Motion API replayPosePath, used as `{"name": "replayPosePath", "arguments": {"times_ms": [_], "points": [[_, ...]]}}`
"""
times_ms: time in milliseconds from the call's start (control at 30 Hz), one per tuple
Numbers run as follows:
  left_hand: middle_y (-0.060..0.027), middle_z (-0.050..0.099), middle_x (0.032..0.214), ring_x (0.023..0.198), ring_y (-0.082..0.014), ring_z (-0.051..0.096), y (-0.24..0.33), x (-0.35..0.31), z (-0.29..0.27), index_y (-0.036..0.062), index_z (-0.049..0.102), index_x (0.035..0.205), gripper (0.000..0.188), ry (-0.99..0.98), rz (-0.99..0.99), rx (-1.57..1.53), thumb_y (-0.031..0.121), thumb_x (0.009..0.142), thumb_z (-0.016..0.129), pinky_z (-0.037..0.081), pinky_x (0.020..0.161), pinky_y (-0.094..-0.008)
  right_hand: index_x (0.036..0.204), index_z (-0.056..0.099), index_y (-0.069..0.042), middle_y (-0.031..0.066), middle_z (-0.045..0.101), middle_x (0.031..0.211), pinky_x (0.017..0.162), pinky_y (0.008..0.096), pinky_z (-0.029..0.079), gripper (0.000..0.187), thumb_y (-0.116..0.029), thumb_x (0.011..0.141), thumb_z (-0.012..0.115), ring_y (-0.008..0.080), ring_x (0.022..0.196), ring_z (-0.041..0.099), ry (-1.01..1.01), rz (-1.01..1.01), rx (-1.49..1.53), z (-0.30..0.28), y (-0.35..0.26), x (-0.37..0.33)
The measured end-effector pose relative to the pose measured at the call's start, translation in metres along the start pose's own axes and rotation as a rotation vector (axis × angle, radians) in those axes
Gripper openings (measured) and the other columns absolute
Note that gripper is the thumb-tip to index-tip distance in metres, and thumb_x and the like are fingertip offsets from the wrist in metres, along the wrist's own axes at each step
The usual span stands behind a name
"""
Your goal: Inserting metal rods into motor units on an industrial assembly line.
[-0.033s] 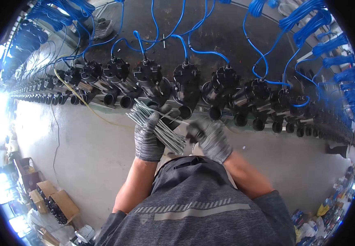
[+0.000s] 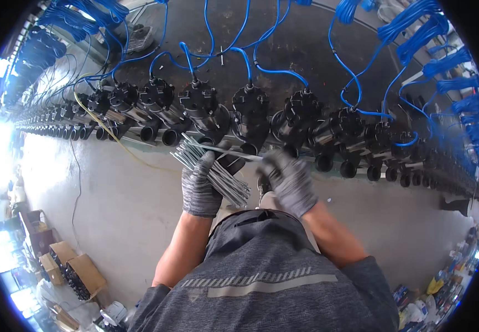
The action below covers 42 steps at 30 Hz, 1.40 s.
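Observation:
My left hand (image 2: 198,185), in a grey knit glove with dark fingers, is closed round a bundle of thin silvery metal rods (image 2: 229,187). The rods lie slanted across the palm, their ends sticking out at both sides. Opposite it, my right hand (image 2: 290,185), gloved the same way and smeared by motion, pinches the end of a single rod (image 2: 225,150). That rod crosses over the top of the bundle toward the right. Just beyond both hands stands a row of black cylindrical units (image 2: 250,113), each with a round open port at its lower end.
Blue cables (image 2: 284,71) run from the units over a dark bench top (image 2: 306,39). Coiled blue cables (image 2: 416,33) hang at both far sides. A yellow cord (image 2: 107,133) trails to the grey floor (image 2: 123,205). Cardboard boxes (image 2: 87,276) sit at lower left.
My right hand has shifted slightly up and to the right. The single rod now shows longer and at a flatter slant. My left hand and the bundle stay nearly in place.

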<state>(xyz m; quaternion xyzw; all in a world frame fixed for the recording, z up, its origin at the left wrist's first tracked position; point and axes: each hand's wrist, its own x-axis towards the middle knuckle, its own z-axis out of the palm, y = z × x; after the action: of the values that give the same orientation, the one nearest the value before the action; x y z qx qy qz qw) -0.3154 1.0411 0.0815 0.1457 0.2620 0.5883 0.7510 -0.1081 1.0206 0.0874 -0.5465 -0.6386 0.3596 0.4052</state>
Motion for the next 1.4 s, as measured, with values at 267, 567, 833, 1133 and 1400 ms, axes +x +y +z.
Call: {"name": "replayPosePath", "arguments": {"times_ms": [267, 567, 833, 1133, 1400], "points": [[-0.0184, 0.069, 0.125, 0.110, -0.0373, 0.071, -0.031, 0.005, 0.003, 0.0091, 0.062, 0.116, 0.020, 0.271, 0.072, 0.019, 0.011, 0.097, 0.067, 0.060, 0.099, -0.0567, 0.120, 0.068, -0.008, 0.0082, 0.078, 0.098, 0.069, 0.0276, 0.061, 0.019, -0.017, 0.110, 0.055, 0.0124, 0.077, 0.074, 0.251, -0.058, 0.236, -0.094, 0.023, 0.072], [-0.0152, 0.069, 0.123, 0.112, -0.0347, 0.070, -0.036, 0.014, 0.011, 0.0101, 0.064, 0.114, 0.019, 0.284, 0.117, 0.004, 0.014, 0.096, 0.070, 0.059, 0.100, -0.0531, 0.122, 0.066, -0.006, 0.0111, 0.077, 0.097, 0.069, 0.0285, 0.060, 0.018, -0.011, 0.109, 0.055, 0.0150, 0.077, 0.076, 0.110, -0.132, 0.134, -0.067, 0.049, 0.108], [-0.0114, 0.068, 0.120, 0.111, -0.0309, 0.068, -0.021, 0.051, 0.016, 0.0108, 0.065, 0.116, 0.021, 0.105, 0.089, -0.173, 0.017, 0.097, 0.070, 0.057, 0.102, -0.0492, 0.129, 0.065, -0.007, 0.0140, 0.069, 0.129, 0.093, 0.0430, 0.060, 0.042, 0.003, 0.089, 0.063, 0.0317, 0.109, 0.071, -0.335, -0.462, -0.444, -0.058, 0.033, 0.128], [-0.0086, 0.064, 0.117, 0.114, -0.0303, 0.065, -0.008, 0.084, 0.016, 0.0131, 0.062, 0.117, 0.021, -0.038, 0.060, -0.233, 0.019, 0.098, 0.071, 0.052, 0.109, -0.0546, 0.121, 0.068, -0.001, 0.0190, 0.074, 0.102, 0.085, 0.0400, 0.057, 0.034, -0.028, 0.101, 0.068, 0.0321, 0.096, 0.074, -0.409, 0.169, -0.015, -0.030, -0.025, 0.083], [-0.0091, 0.065, 0.112, 0.113, -0.0311, 0.067, -0.004, 0.094, 0.018, 0.0141, 0.062, 0.116, 0.024, 0.000, -0.108, -0.113, 0.017, 0.096, 0.075, 0.055, 0.106, -0.0540, 0.111, 0.071, -0.002, 0.0196, 0.074, 0.097, 0.078, 0.0442, 0.057, 0.024, -0.023, 0.102, 0.065, 0.0383, 0.089, 0.072, -0.212, 0.051, -0.269, -0.020, -0.011, 0.071]]}}
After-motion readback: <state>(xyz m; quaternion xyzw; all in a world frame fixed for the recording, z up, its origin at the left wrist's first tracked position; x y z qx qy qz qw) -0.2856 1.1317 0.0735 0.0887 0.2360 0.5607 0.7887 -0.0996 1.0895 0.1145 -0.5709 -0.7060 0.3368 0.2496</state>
